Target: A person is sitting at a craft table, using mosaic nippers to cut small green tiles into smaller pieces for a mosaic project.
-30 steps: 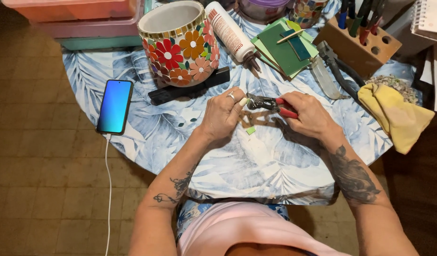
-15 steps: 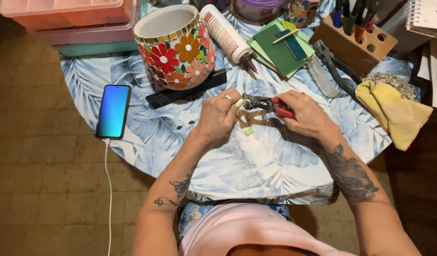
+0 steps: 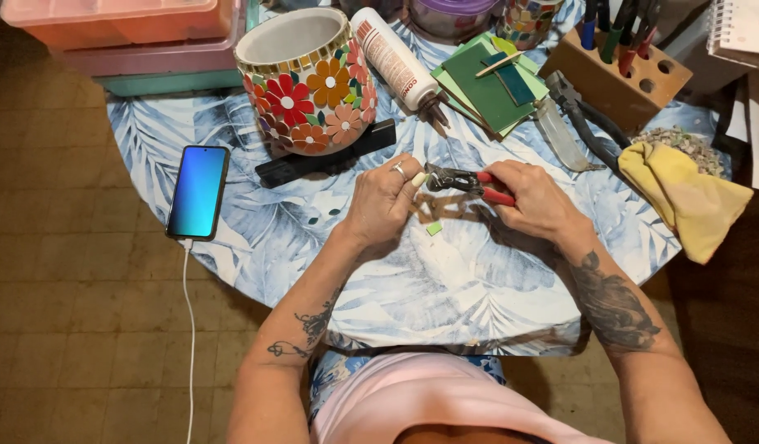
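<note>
Red-handled nippers (image 3: 466, 182): held in the right hand, dark metal head pointing toward the left hand, above the middle of the table.
Right hand (image 3: 534, 200): fingers curled and pressed together around the red handles; the grip looks closed, though how far the cutting tips stand apart cannot be told.
Left hand (image 3: 385, 204): fingers bunched, thumb and forefinger pinching a small pale tile piece (image 3: 419, 178) just at the nippers' head; a ring sits on one finger.
Green chip (image 3: 434, 228): small square lying on the cloth just below the two hands, touching neither.
Table (image 3: 445, 296): round, covered with a blue-and-white leaf-print cloth.
Mosaic pot (image 3: 304, 80): large, set with red, orange and pink flowers, near the far left edge beyond the left hand.
Black bar (image 3: 326, 154): lies at the pot's foot, between pot and left hand.
Phone (image 3: 197, 191): lit blue screen, at the table's left edge, a white cable hanging from it.
Glue bottle (image 3: 393, 62): white, lying on its side beside the pot.
Green sheets (image 3: 488, 82): stacked beyond the hands.
Yellow cloth (image 3: 684, 197): crumpled at the right edge, well apart from the right hand.
Wooden block (image 3: 622, 74): holds pens, far right.
</note>
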